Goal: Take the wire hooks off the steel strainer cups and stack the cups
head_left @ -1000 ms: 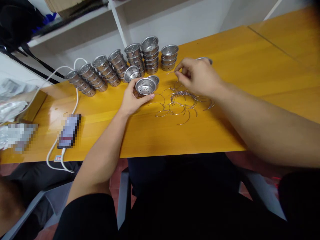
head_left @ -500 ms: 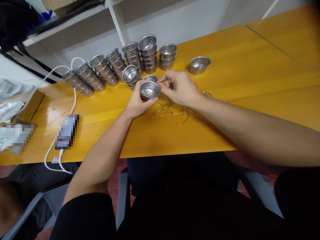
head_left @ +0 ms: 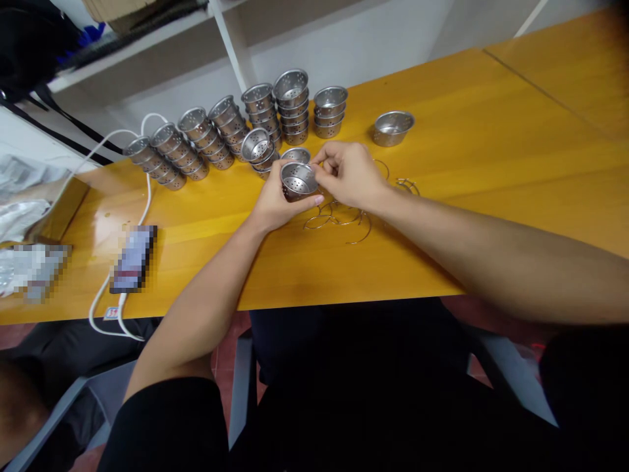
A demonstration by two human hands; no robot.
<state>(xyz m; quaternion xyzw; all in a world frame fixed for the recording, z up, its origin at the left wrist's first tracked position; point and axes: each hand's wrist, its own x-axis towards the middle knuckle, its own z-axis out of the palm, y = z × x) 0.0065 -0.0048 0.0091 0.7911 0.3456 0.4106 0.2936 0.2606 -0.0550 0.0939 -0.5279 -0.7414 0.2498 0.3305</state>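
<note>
My left hand [head_left: 274,202] is wrapped round a small perforated metal cup [head_left: 299,182], held tilted above the table with its open mouth facing me. At the right side of that cup's rim, the thumb and forefinger of my right hand [head_left: 352,174] are pinched together. What lies between those fingertips is too small to make out. Thin wire rings [head_left: 320,223] lie loose on the table under and beside my right hand. Just behind the held cup is another metal cup [head_left: 295,155], partly hidden. A short stack of perforated cups [head_left: 259,149] stands to its left.
Several stacks of perforated cups [head_left: 216,134] line the back of the yellow table [head_left: 491,157]. A single cup [head_left: 393,128] sits at the back right. On the left lie a phone [head_left: 133,259] with a white cable and some plastic bags [head_left: 24,213]. A person sits at the lower left.
The held cup and my left hand have shifted slightly right, closer to my right hand. My right hand keeps its pinch at the rim, almost in place.
</note>
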